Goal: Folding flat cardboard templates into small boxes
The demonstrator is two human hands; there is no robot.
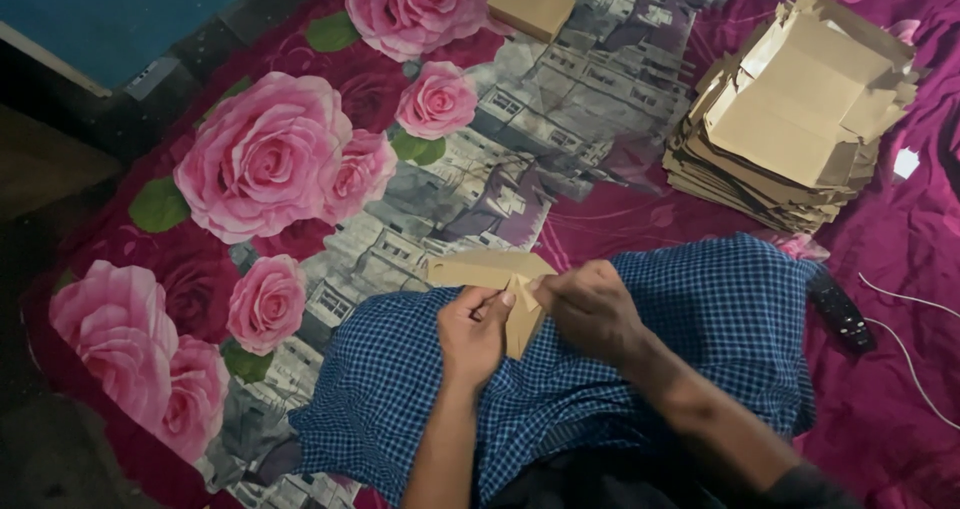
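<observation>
Both hands hold one flat brown cardboard blank (497, 274) over my lap, which is covered by blue checked cloth (700, 309). My left hand (473, 331) pinches its lower flap from the left. My right hand (592, 309) grips the same piece from the right, fingers curled on its edge. The upper part of the blank fans out beyond my fingers; its lower part is partly hidden between the hands.
A tall stack of flat brown cardboard blanks (795, 109) lies at the upper right on a magenta bedsheet with large pink roses (262, 159). One folded brown box (531, 6) rests at the top centre. A black remote (838, 309) and a white cable (915, 354) lie to the right.
</observation>
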